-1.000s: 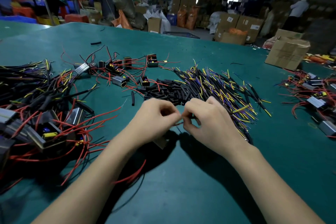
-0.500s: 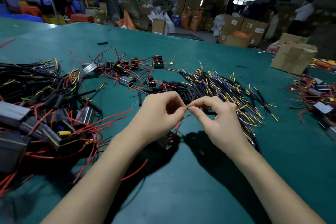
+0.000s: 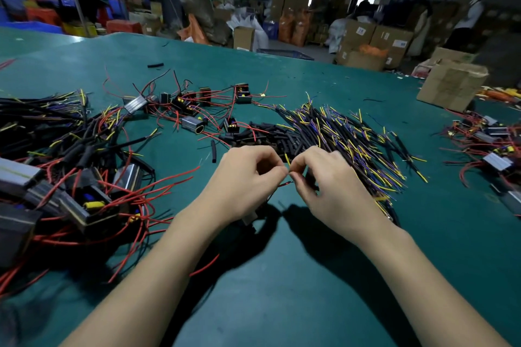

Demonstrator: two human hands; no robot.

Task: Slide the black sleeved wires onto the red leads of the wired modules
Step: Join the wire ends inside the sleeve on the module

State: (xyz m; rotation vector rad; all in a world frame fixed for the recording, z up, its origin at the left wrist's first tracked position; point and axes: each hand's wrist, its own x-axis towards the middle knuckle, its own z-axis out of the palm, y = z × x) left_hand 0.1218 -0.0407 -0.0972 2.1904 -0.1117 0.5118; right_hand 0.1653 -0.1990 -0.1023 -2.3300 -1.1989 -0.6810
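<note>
My left hand (image 3: pixel 242 183) and my right hand (image 3: pixel 329 186) meet fingertip to fingertip above the green table (image 3: pixel 282 276). The left pinches a red lead (image 3: pixel 283 184) whose wired module (image 3: pixel 249 217) hangs mostly hidden under the hand. The right pinches a black sleeved wire with a yellow tip (image 3: pixel 287 159) at the lead's end. Just behind the hands lies a pile of black sleeved wires (image 3: pixel 346 135) with yellow and purple ends, beside a heap of short black sleeves (image 3: pixel 270 135).
A big heap of wired modules with red leads (image 3: pixel 70 177) fills the left side. Loose modules (image 3: pixel 191 110) lie at the back centre, more (image 3: pixel 493 149) at the right edge. A cardboard box (image 3: pixel 451 84) stands back right. People stand among stacked boxes beyond the table.
Both hands have stayed together at the table's middle. The fingertips have closed onto each other, and a yellow wire tip now shows above them.
</note>
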